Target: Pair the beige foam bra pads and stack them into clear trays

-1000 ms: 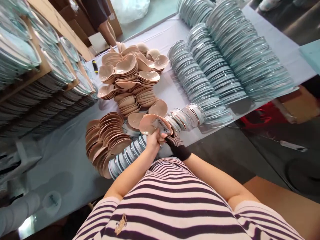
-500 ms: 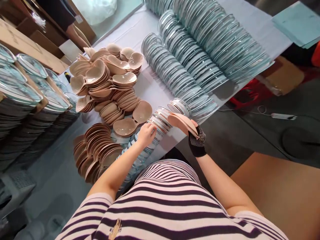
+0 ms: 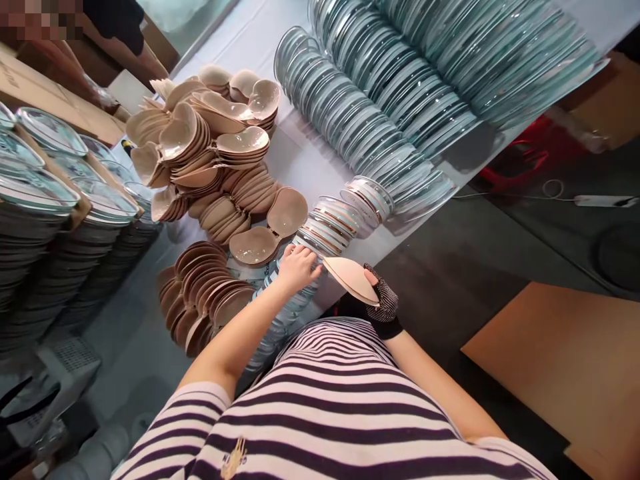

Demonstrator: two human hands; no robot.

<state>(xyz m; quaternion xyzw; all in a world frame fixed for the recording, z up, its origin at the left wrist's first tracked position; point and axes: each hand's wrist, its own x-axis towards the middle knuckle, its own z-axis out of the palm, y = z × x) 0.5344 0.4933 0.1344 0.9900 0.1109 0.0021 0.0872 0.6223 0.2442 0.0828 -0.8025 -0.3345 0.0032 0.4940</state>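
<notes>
The right hand [image 3: 381, 301] wears a black glove flecked with small pale dots and holds a pale peach-pink pad [image 3: 351, 279]; the left hand [image 3: 299, 267] is bare, resting on a row of clear cases [image 3: 320, 233] with thin copper-toned edges. The heaped cups [image 3: 210, 153] are beige to peach, and the nearer stack [image 3: 205, 293] runs darker tan-brown. The long rows of clear lids [image 3: 400, 100] read blue-grey on a pale lilac-white table cover [image 3: 300, 167], and the person's shirt [image 3: 330, 407] is striped dark navy on pale pink.
</notes>
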